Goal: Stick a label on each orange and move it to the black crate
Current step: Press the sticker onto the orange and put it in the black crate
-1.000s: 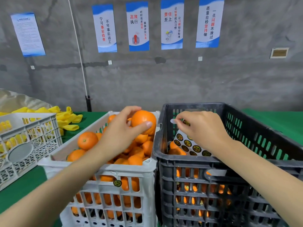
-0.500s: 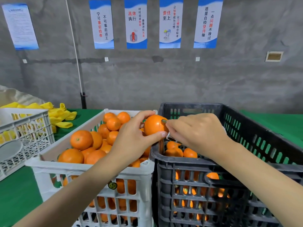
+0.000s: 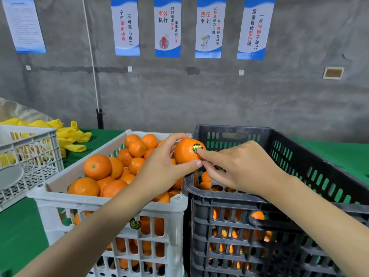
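Where the orange is: the orange is held in the air above the seam between the white crate and the black crate. It touches neither and is not yet in the black crate.
Left hand: the left hand grasps the orange, with the thumb beneath and the fingers curled over the top. The labelled face is turned toward the other hand.
Right hand: the right hand presses a straight index fingertip on the label. Its other fingers are curled under, and whether they hold anything cannot be told.
Label: round and dark with bright print, it sits on the upper right face of the orange. The fingertip covers part of it, so edge adhesion cannot be verified.
Step in hand: judged to be the sticking step, at the press-down stage.
White crate: heaped with loose oranges; no labels show on the faces in view.
Black crate: finished oranges lie low inside, with more showing through the wall slots. A sheet with dark rounds shows beneath the right hand, mostly hidden.
Next move: judged to call for lifting the fingertip away once the label lies flat. The left hand then carries the orange right, over the black rim, and sets it down low.
Risk: a drop from height may bruise the fruit, and a lifted label edge may peel.
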